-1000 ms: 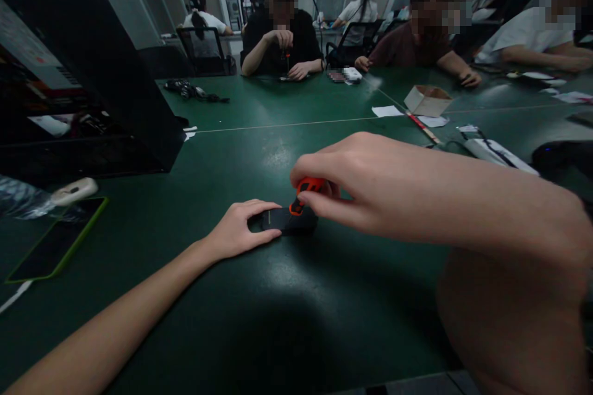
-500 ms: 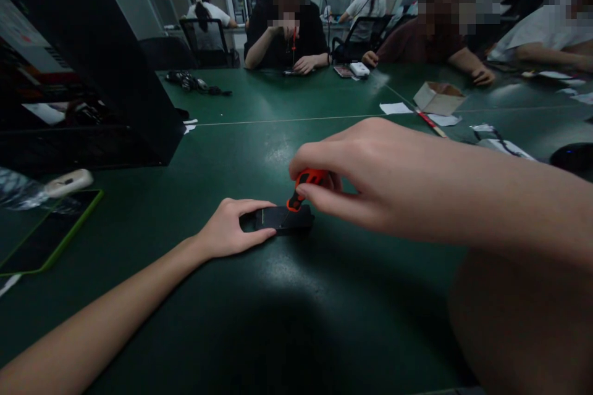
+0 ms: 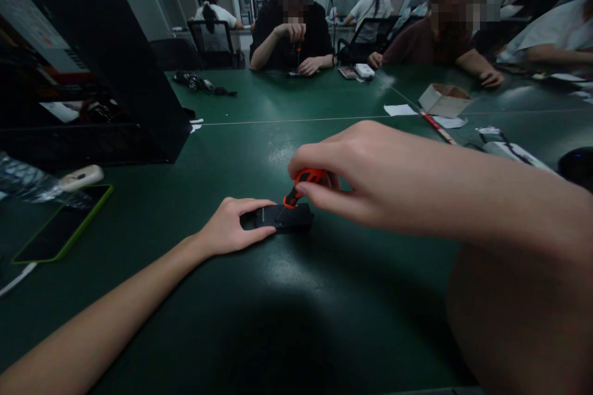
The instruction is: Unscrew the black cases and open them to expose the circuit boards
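A small black rectangular box-like device lies on the green tabletop. My left hand grips its left end, thumb on the near side and fingers on the far side. In my right hand is a red and black screwdriver, held by the handle from above. The screwdriver is tilted, and its thin shaft comes down to the top face of the black device, near the left hand's fingertips. Whether the tip sits in a screw is too small to tell.
A black shelf unit stands at the left, with a green-edged phone before it. Across the table a person in black works with a screwdriver. Bundled cables, a cardboard box and paper lie farther back.
The view has shifted slightly, so the surroundings sit a little farther right. The screwdriver's lower end has moved slightly left over the device. Both hands keep their grips.
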The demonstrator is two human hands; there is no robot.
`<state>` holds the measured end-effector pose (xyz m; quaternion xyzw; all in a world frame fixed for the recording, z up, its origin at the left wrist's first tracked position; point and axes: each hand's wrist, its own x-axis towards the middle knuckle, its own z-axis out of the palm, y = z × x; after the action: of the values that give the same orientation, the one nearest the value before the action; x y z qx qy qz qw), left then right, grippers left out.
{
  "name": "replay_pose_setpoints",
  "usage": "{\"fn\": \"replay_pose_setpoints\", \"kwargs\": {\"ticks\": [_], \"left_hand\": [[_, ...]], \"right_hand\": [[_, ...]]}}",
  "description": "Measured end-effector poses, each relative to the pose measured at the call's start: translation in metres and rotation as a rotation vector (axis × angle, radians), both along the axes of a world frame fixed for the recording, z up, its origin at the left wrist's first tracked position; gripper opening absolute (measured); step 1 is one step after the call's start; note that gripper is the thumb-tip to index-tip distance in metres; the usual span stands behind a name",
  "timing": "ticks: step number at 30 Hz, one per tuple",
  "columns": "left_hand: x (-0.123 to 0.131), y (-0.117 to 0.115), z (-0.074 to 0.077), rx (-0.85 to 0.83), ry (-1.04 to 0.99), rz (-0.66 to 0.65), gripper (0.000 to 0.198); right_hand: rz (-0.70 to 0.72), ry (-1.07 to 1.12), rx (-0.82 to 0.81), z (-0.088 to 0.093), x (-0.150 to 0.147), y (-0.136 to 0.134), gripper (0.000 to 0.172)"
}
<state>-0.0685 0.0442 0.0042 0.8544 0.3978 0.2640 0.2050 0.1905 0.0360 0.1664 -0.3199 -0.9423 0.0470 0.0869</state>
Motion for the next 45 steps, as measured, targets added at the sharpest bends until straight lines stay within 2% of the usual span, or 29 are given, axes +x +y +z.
{"fn": "replay_pose_setpoints", "kwargs": {"ticks": [8, 16, 34, 45], "left_hand": [[-0.01, -0.007, 0.0, -0.014, 0.032, 0.038, 0.044], [-0.009, -0.007, 0.0, 0.001, 0.028, 0.033, 0.045], [-0.01, -0.007, -0.002, 0.043, 0.042, 0.006, 0.047], [-0.008, -0.007, -0.001, 0.037, 0.022, -0.003, 0.042]], "right_hand": [[0.039, 0.034, 0.012, 0.004, 0.004, -0.001, 0.021], [0.08, 0.054, 0.033, -0.001, -0.004, -0.001, 0.019], [0.074, 0.036, -0.045, -0.002, -0.005, 0.001, 0.023], [0.143, 0.066, -0.023, -0.015, -0.023, -0.003, 0.017]]}}
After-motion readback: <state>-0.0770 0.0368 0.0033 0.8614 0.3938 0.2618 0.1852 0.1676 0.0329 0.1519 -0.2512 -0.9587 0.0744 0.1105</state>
